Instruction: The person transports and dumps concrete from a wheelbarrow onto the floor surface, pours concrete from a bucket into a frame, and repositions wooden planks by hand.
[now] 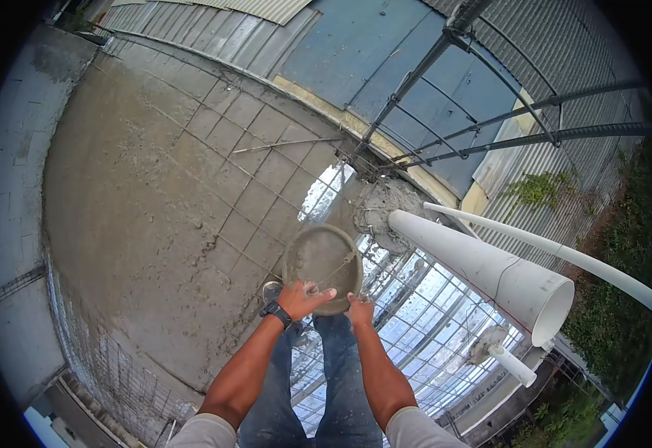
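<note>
Both hands at the near edge of a round pan: right hand (360, 309) clamped on the rim, thumb up top; left hand (305, 300) appears closed on it too, some fingers hidden. Pan (358, 270) sits in front of the legs, at the border between wet concrete (132, 187) and a shiny sheet (445, 313) under steel bars. Both grips lie on the near side, so best keep wrists firm, the far rim from dipping, and feet steady. Pan looks wide, shallow, grey-brown, smeared inside; cannot tell how much mix it holds. Farther right, a large white pipe (482, 269) leans out beside a rough concrete lump (382, 213).
</note>
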Demonstrator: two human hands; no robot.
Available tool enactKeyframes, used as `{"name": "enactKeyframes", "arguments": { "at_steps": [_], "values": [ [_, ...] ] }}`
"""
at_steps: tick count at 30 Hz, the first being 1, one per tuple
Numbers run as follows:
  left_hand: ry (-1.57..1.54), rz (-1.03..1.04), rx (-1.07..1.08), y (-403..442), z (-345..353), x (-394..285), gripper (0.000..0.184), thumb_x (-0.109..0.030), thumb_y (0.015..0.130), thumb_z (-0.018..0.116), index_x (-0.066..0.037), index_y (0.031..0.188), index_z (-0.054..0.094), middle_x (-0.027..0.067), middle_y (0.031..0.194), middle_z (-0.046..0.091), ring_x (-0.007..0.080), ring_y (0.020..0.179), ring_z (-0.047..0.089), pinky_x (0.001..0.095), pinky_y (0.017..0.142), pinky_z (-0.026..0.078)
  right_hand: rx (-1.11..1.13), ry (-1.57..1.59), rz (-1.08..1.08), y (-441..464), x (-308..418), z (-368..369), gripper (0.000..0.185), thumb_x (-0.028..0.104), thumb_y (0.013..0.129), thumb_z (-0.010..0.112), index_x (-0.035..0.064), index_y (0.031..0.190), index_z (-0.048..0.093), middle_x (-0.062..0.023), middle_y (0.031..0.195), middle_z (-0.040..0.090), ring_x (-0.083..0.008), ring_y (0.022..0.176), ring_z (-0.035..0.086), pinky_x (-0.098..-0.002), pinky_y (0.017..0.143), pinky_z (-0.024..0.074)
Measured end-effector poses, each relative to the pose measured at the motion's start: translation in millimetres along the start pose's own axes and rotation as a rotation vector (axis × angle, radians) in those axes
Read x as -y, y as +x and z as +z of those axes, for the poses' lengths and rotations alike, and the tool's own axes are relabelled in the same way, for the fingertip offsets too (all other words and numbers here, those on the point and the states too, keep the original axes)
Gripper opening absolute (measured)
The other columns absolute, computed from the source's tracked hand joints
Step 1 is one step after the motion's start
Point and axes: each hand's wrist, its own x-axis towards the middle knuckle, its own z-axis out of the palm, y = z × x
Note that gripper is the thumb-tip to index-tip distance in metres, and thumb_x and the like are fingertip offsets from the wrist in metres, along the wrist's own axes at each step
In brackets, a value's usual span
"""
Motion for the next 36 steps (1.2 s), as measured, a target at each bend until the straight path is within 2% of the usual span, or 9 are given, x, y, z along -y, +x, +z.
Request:
{"name": "enactKeyframes", "arguments": {
  "at_steps": [5,9,10,14,21,27,30,33,36],
  "values": [
    [0.1,0.02,0.001,63,-30,21,0.091,-0.075,0.07,0.054,0.006,0.109,0.062,0.0274,0.102,0.063,0.0393,0.099,0.06,0.0414,0.086,0.047,-0.053,0.019,0.04,16,22,63,0.033,0.015,0.084,0.067,-0.0027,0.107,0.053,-0.0116,0.092,0.06,-0.0207,0.074,0.06,-0.0357,0.056,0.0512],
    [0.033,0.114,-0.198,102,-37,59,0.082,-0.073,0.071,0.055,0.004,0.095,0.068,0.025,0.085,0.065,0.0381,0.085,0.064,0.0428,0.077,0.049,-0.068,0.101,0.023,19,36,110,0.035,0.016,0.084,0.067,-0.0066,0.106,0.051,-0.0121,0.091,0.059,-0.0215,0.071,0.06,-0.0322,0.051,0.0505],
    [0.018,0.105,-0.177,106,-48,61,0.078,-0.072,0.071,0.056,0.003,0.087,0.068,0.0233,0.079,0.065,0.0368,0.078,0.064,0.0433,0.073,0.049,-0.085,-0.037,0.037,22,36,120,0.038,0.016,0.084,0.067,-0.0087,0.109,0.05,-0.0136,0.09,0.059,-0.0217,0.07,0.06,-0.0316,0.051,0.0506],
    [-0.034,0.098,-0.06,123,-80,87,0.073,-0.072,0.072,0.056,0.001,0.074,0.063,0.0203,0.071,0.063,0.0349,0.07,0.062,0.0428,0.068,0.048,-0.158,0.092,0.062,27,40,159,0.047,0.017,0.084,0.066,-0.0115,0.116,0.048,-0.0141,0.088,0.059,-0.0209,0.066,0.059,-0.032,0.052,0.0518],
    [-0.098,0.08,0.073,133,-113,95,0.07,-0.07,0.074,0.056,-0.001,0.082,0.063,0.0181,0.078,0.065,0.0322,0.075,0.063,0.0415,0.071,0.048,-0.185,0.052,0.059,35,49,177,0.054,0.019,0.084,0.066,-0.0134,0.122,0.045,-0.0142,0.088,0.058,-0.0199,0.067,0.058,-0.0328,0.058,0.0553],
    [-0.155,0.13,0.138,133,-86,122,0.056,-0.055,0.075,0.067,-0.002,0.092,0.06,0.0156,0.084,0.065,0.0316,0.079,0.064,0.0389,0.073,0.05,-0.166,-0.064,0.014,30,53,195,0.046,0.02,0.084,0.066,-0.0107,0.115,0.051,-0.0095,0.079,0.056,-0.017,0.064,0.056,-0.0308,0.053,0.0506],
    [-0.102,0.354,-0.074,137,-48,134,0.048,-0.041,0.073,0.072,-0.004,0.101,0.059,0.0158,0.091,0.062,0.0313,0.086,0.063,0.0396,0.076,0.05,-0.142,-0.018,-0.017,31,53,190,0.031,0.021,0.086,0.066,-0.0042,0.096,0.051,-0.0008,0.066,0.046,-0.0138,0.056,0.051,-0.0308,0.054,0.0511],
    [0.098,0.378,-0.203,133,-29,127,0.045,-0.033,0.073,0.073,-0.007,0.106,0.058,0.0146,0.097,0.058,0.0314,0.09,0.061,0.0409,0.079,0.05,-0.141,0.016,0.022,36,48,183,0.041,0.023,0.084,0.067,-0.0096,0.107,0.055,-0.0089,0.074,0.056,-0.0159,0.057,0.055,-0.0286,0.049,0.0452],
    [0.204,0.402,-0.308,133,-15,123,0.044,-0.03,0.073,0.072,-0.007,0.108,0.058,0.0141,0.098,0.057,0.0325,0.09,0.06,0.0428,0.079,0.049,-0.124,0.016,-0.027,42,41,177,0.041,0.023,0.084,0.067,-0.0095,0.105,0.055,-0.0117,0.078,0.059,-0.0164,0.06,0.057,-0.0294,0.05,0.046]
  ]
}}
